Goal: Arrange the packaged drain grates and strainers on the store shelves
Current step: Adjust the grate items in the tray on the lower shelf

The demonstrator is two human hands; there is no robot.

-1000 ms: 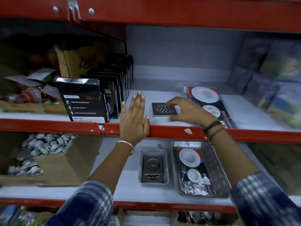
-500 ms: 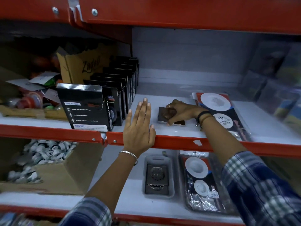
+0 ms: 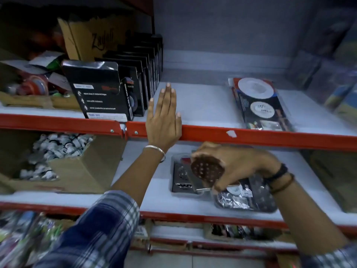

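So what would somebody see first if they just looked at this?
Probably the right hand holding a square drain grate full of holes, tilted in front of the lower shelf. Next, the left hand lying flat on the upper shelf's red edge, beside a row of black boxes.

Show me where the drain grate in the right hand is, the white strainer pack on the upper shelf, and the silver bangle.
drain grate (image 3: 207, 171), head view, on its perforated round face.
white strainer pack (image 3: 256, 88), head view, on the large white disc.
silver bangle (image 3: 155, 148), head view, on the band at the left wrist.
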